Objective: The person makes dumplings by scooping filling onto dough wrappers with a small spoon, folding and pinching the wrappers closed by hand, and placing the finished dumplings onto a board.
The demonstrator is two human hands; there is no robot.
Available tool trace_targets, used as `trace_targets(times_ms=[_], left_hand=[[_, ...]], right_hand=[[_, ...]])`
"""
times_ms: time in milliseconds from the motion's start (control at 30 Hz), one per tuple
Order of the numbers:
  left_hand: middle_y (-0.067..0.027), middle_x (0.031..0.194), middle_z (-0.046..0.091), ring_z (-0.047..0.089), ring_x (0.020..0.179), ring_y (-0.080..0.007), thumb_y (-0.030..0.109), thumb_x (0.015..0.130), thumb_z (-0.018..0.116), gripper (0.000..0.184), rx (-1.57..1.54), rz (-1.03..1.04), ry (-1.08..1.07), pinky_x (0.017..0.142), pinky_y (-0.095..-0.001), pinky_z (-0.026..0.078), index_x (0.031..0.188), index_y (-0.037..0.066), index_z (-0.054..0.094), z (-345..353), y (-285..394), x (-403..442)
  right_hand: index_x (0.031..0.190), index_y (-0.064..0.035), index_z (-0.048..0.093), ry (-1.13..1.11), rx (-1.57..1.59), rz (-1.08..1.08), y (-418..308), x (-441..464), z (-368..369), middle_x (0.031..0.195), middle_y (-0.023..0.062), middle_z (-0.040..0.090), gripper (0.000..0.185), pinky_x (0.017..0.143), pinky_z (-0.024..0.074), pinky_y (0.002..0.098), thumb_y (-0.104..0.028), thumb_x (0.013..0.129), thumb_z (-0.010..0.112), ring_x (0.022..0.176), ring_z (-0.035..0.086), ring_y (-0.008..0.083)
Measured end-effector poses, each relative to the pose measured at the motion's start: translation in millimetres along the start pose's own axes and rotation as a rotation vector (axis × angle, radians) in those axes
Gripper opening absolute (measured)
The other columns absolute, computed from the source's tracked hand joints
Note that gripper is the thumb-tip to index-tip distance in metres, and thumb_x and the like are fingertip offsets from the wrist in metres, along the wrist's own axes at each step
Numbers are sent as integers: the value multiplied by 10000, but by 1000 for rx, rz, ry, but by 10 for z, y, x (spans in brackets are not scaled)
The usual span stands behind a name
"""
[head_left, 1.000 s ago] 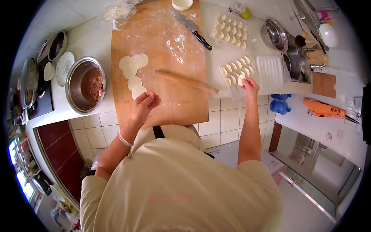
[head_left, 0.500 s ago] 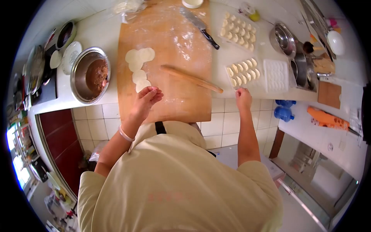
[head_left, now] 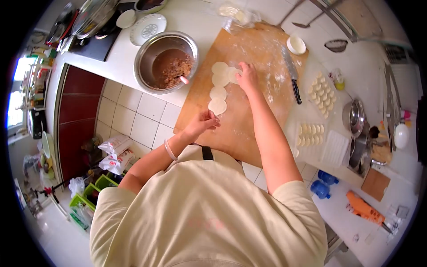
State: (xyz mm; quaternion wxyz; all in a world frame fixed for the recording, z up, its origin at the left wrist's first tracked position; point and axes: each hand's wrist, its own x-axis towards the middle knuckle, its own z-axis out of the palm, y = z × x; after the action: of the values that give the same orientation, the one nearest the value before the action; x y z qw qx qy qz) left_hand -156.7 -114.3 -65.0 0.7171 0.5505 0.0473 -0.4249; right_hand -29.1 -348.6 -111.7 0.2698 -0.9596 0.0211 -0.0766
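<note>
Round dumpling wrappers (head_left: pixel 217 106) lie overlapping in a line on the floured wooden board. At the rightmost wrapper (head_left: pixel 234 75) is my right hand (head_left: pixel 247 78), its fingers closed over the edge. My left hand (head_left: pixel 201 125) hovers just below the lowest wrapper with its fingers curled together, and nothing shows in them. A steel bowl of meat filling (head_left: pixel 177 71) stands left of the board, a utensil's pale handle end sticking up at its rim. The rolling pin is out of sight, possibly beneath my right arm.
A knife (head_left: pixel 291 75) lies on the board's right side, near a small white bowl (head_left: pixel 296 45). Shaped dumplings sit in rows in one tray (head_left: pixel 322 94) and another tray (head_left: pixel 310 135). Steel pans (head_left: pixel 354 116) stand further right. A patterned plate (head_left: pixel 148 29) is at the left.
My right hand has moved from the near dumpling tray to the wrappers on the board. The view has turned left, and my left hand stays near the lowest wrapper.
</note>
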Motion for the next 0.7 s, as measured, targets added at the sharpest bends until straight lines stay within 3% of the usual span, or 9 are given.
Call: trace_targets(times_ms=[67,167,267,400,467,500,600,667,700], left_hand=[[-50,962,609,607,934,-155,166,925,573,98,-30,-1,26,827,-296,476,901,83,526,-127,7,-102],[-46,976,601,602,951,-154,157,913,588,100,-87,-29,53,830,-297,470,889,89,518,-305,-29,-217],[-47,995,601,600,958,-149,161,912,586,96,-118,-12,76,831,-294,469,896,87,528,-431,-33,-257],[-54,1033,605,590,994,-146,185,917,582,119,-82,14,17,860,-297,458,949,78,542,-501,54,-204],[-61,1062,605,582,1025,-151,197,920,582,158,-62,20,8,888,-306,450,1006,69,548,-475,181,-135],[-77,1115,587,564,1076,-164,233,933,564,238,-195,22,-5,927,-322,437,1092,61,522,-418,273,-98],[-123,1267,511,502,1201,-217,322,972,486,436,-745,55,-199,1051,-387,377,1294,39,410,-400,454,138],[-131,1284,495,496,1207,-235,333,981,458,435,-859,158,-234,1062,-399,374,1295,36,406,-347,860,135],[-139,1302,480,490,1213,-252,343,989,430,436,-965,256,-282,1073,-411,372,1295,33,402,-374,1010,133]], right_hand=[[1075,-26,580,-46,-101,-54,224,147,306,1053,186,615,409,857,480,397,-121,703,718,974,584,344],[901,-46,588,-282,6,286,324,247,406,791,144,639,326,669,502,380,-176,665,771,744,627,291],[840,-46,592,-306,22,337,372,174,386,699,120,622,278,613,491,365,-172,662,765,678,617,251],[805,-39,585,-201,-27,182,194,-26,70,661,110,601,238,607,491,346,-145,675,754,681,619,214],[818,-31,582,-230,167,188,-94,-48,-198,712,90,605,175,606,484,317,-57,708,716,637,590,190],[818,-31,582,-236,166,181,-274,-71,-311,712,90,605,175,606,484,317,-57,708,716,637,590,190],[867,-14,563,-265,651,184,-938,-85,-566,729,26,589,183,592,470,259,2,748,701,657,566,99],[902,-2,550,-339,844,185,-1378,-63,-656,762,-18,576,208,580,462,233,23,766,705,675,546,50],[887,-20,550,-341,761,90,-1523,-35,-636,744,30,593,189,563,465,247,-52,796,713,627,567,83]])
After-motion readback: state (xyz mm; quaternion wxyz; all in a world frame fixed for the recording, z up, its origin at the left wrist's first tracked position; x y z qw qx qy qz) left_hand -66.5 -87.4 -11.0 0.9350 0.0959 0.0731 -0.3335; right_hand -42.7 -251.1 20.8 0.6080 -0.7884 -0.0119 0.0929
